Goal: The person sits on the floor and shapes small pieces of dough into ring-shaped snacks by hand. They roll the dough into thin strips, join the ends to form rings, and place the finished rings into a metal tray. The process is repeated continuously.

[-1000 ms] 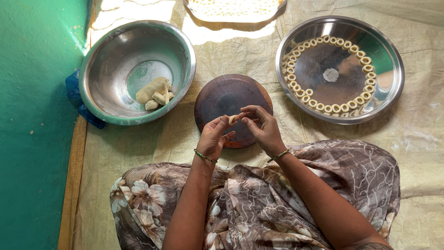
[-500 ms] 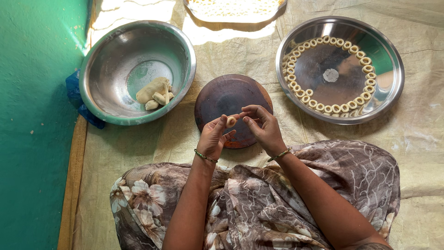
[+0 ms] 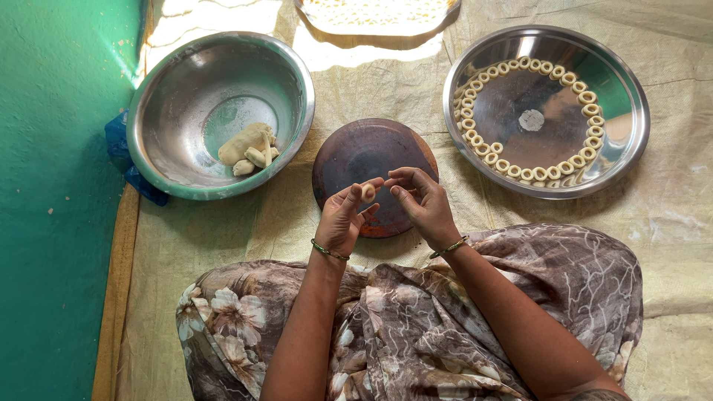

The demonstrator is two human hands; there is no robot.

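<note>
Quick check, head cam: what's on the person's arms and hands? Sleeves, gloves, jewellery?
Both forearms are bare, with no sleeves in view and no gloves. The left hand has a thin green bangle at the wrist. The right hand has a similar thin green bangle at its wrist. No rings that I can make out.

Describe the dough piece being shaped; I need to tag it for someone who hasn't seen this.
Find the round brown board between the steel bowl and the steel tray. Over it, the left hand pinches a small pale dough piece at its fingertips. Unlike the tray's rings and the bowl's lumps, it is held in the air.
</note>
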